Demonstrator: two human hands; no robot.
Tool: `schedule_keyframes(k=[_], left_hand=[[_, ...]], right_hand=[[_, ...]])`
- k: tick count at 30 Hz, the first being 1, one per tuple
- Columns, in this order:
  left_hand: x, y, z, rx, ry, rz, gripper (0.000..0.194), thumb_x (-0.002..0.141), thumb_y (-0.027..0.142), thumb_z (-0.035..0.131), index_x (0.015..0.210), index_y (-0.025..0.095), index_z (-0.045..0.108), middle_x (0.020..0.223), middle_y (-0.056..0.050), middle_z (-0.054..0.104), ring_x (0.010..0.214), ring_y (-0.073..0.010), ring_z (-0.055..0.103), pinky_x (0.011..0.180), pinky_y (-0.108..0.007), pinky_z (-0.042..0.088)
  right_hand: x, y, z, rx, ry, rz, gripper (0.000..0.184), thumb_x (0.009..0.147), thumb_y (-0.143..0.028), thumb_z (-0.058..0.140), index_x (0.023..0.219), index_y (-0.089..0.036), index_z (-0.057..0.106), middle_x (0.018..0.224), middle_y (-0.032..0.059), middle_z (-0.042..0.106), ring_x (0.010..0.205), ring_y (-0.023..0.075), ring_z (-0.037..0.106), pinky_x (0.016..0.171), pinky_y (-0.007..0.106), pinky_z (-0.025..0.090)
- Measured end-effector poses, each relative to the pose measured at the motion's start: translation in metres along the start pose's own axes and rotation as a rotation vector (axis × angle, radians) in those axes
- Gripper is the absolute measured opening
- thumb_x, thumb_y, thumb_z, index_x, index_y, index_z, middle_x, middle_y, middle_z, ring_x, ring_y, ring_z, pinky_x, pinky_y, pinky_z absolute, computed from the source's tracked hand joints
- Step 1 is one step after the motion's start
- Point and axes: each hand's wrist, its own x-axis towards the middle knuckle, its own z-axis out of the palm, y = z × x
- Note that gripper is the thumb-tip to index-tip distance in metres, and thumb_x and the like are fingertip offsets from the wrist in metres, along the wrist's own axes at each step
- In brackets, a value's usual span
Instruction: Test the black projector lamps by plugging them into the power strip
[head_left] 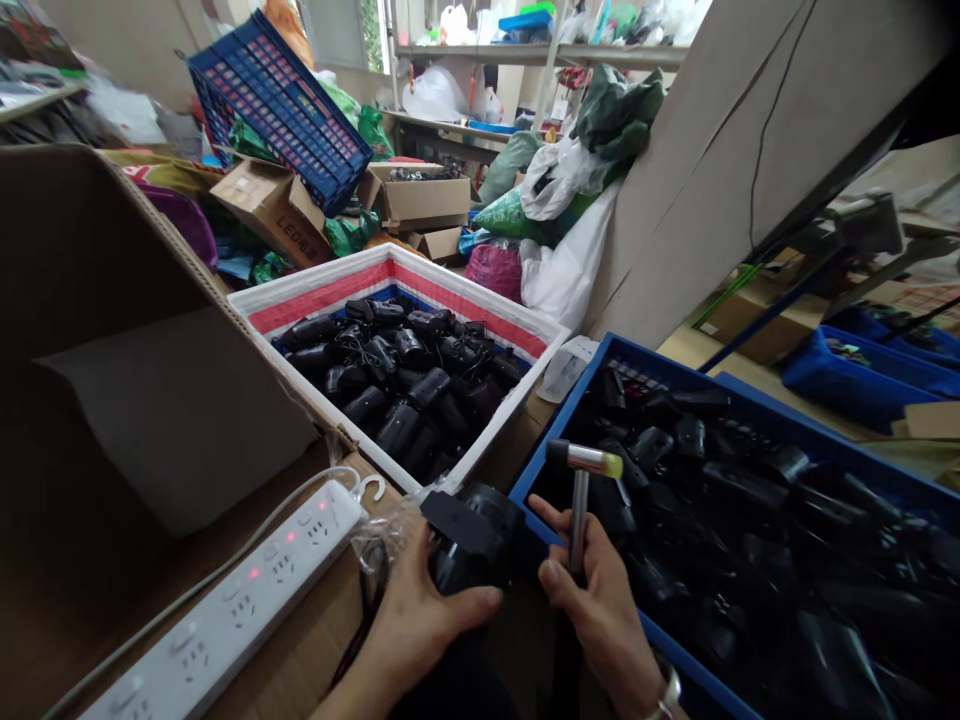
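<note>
The left grip is closed around a black device, thumb on the near side; its exact type cannot be told. Just right of that, the right grip is clenched on the handle of a small mallet, head up, the yellow face turned away from the device. The index finger sticks out instead of wrapping the handle, so a hard knock could twist the mallet in the grip. The left thumb lies along the device's side, where a stray blow might pinch it, and the smooth, rounded casing could roll or crack if struck off-centre.

Crumpled clear plastic lies just beside the left grip and could snag or make the hold slide. Left of it, a power strip shows red lights; a dropped mallet could hit it, or its cord could catch a sleeve.

To the right of the right grip, a blue crate is heaped with dark parts. Beyond both grips, a white-rimmed box holds more black devices, loosely piled with tangled cords; tugging one could drag others.
</note>
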Motion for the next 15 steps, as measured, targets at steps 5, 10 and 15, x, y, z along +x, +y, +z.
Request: schedule_keyframes(k=[5, 10, 15], left_hand=[[0.005, -0.017, 0.009, 0.744, 0.232, 0.420, 0.090, 0.062, 0.026, 0.071, 0.137, 0.015, 0.021, 0.123, -0.020, 0.053, 0.111, -0.0380, 0.051, 0.087, -0.054, 0.044], [0.007, -0.025, 0.005, 0.981, 0.346, 0.755, 0.086, 0.070, 0.031, 0.069, 0.138, 0.012, 0.020, 0.119, -0.023, 0.054, 0.103, -0.0374, 0.057, 0.079, -0.049, 0.050], [0.002, -0.025, 0.000, 1.047, 0.372, 0.876, 0.076, 0.074, 0.029, 0.063, 0.137, 0.011, 0.025, 0.120, -0.022, 0.053, 0.105, -0.0364, 0.056, 0.082, -0.048, 0.049]], right_hand=[[-0.008, -0.011, 0.012, -0.161, 0.085, -0.062, 0.057, 0.043, -0.028, 0.086, 0.088, -0.025, 0.051, 0.088, 0.0018, 0.063, 0.065, 0.0164, 0.057, 0.054, 0.026, 0.051], [-0.007, -0.008, 0.014, -0.302, 0.118, -0.010, 0.071, 0.052, -0.036, 0.082, 0.115, -0.022, 0.051, 0.073, -0.0015, 0.058, 0.050, 0.0108, 0.047, 0.047, 0.027, 0.047], [-0.002, -0.004, 0.002, -0.413, 0.303, -0.177, 0.065, 0.057, -0.043, 0.076, 0.114, -0.020, 0.055, 0.064, -0.0034, 0.048, 0.050, 0.0112, 0.044, 0.048, 0.027, 0.047]])
